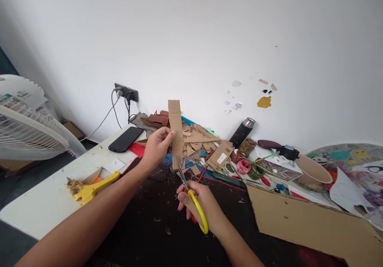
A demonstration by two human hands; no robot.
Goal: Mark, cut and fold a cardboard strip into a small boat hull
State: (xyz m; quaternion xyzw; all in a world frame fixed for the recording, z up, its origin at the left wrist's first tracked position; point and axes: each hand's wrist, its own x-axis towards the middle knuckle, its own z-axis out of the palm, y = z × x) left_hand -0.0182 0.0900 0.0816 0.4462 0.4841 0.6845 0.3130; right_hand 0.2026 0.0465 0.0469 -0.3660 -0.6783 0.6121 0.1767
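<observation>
My left hand [158, 145] pinches the left edge of a narrow brown cardboard strip [176, 117], held upright above the table. The strip has a crease across its upper part. In my right hand [200, 203] is a pair of scissors [199, 211] with yellow and red handles, fingers wrapped around them. Their blades point up and meet the strip's lower end; whether they are parted there is hard to make out. Behind the strip lies a heap of cardboard scraps [197, 137].
A yellow glue gun [92, 189] and a black phone [125, 138] lie on the white table at left. Paint pots [243, 166] and a black flask [242, 132] stand at right. A large cardboard sheet [311, 219] covers the front right. A fan [30, 119] stands left of the table.
</observation>
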